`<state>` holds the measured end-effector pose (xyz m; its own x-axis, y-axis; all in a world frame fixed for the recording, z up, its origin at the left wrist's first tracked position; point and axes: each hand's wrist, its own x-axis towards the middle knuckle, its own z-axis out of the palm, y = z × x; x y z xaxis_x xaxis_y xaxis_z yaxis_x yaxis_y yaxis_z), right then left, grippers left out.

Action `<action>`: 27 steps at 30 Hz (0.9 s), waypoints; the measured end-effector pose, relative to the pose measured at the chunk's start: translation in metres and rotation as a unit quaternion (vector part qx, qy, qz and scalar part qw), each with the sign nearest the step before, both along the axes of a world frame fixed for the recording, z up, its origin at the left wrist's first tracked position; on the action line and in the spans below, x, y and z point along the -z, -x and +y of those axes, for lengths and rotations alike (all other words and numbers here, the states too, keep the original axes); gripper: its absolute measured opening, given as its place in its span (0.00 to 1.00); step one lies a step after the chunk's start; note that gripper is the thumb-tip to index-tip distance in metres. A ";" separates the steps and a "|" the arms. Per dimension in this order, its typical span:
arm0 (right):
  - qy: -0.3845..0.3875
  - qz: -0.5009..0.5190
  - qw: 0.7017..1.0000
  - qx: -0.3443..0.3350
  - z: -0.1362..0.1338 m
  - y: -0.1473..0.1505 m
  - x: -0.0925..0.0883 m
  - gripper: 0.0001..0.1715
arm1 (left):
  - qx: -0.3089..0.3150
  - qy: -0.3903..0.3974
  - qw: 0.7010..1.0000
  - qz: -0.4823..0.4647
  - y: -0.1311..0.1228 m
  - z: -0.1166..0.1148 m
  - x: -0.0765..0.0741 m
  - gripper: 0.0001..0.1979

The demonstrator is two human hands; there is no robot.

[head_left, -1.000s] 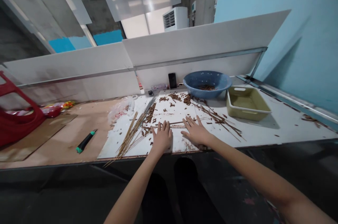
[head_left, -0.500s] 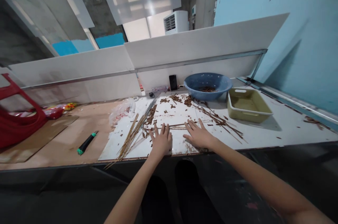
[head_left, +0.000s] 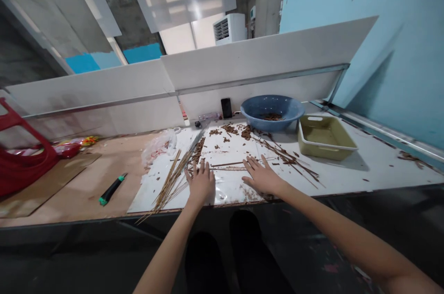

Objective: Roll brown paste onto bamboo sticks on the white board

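My left hand [head_left: 200, 182] lies flat and open on the white board [head_left: 229, 150], its fingers spread beside a bundle of thin bamboo sticks [head_left: 172, 176]. My right hand [head_left: 261, 175] also rests flat and open on the board, a hand's width to the right. Between them lie two loose sticks [head_left: 227, 164] and brown bark scraps [head_left: 239, 131]. More sticks and scraps [head_left: 287, 157] spread to the right of my right hand. Neither hand holds anything.
A blue bowl [head_left: 272, 110] with scraps stands at the back, a phone [head_left: 226, 107] leaning beside it. An olive tray [head_left: 323, 136] sits at the right. A green-tipped knife [head_left: 112, 188] lies on the wooden bench at the left, near a plastic bag [head_left: 160, 142] and a red chair [head_left: 19, 151].
My left hand has slid left along the board toward the stick bundle. My right hand has stayed almost where it was.
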<state>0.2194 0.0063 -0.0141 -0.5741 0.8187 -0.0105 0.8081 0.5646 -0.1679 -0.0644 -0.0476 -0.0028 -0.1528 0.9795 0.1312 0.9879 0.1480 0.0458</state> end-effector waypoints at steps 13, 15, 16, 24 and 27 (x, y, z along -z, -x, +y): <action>0.018 -0.015 0.999 0.032 -0.007 0.009 -0.005 0.54 | 0.149 -0.005 0.989 -0.004 -0.006 0.017 -0.019 0.29; 0.017 -0.015 0.999 0.033 -0.008 0.008 -0.006 0.54 | 0.149 0.003 0.989 -0.004 -0.013 0.012 -0.012 0.30; 0.018 -0.014 0.999 0.031 -0.008 0.007 -0.006 0.54 | 0.137 -0.001 0.991 -0.003 -0.014 0.011 -0.010 0.30; 0.013 -0.003 1.000 0.026 -0.009 0.003 -0.002 0.53 | 0.022 -0.072 0.997 0.029 0.028 0.019 -0.019 0.25; 0.010 0.000 1.000 0.030 -0.010 0.005 -0.001 0.54 | -0.003 -0.127 0.992 0.005 0.047 0.023 -0.021 0.25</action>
<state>0.2141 -0.0032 -0.0130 -0.5248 0.8508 -0.0265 0.8400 0.5126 -0.1780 -0.1110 -0.0244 0.0186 -0.1555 0.9137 0.3755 0.9877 0.1385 0.0721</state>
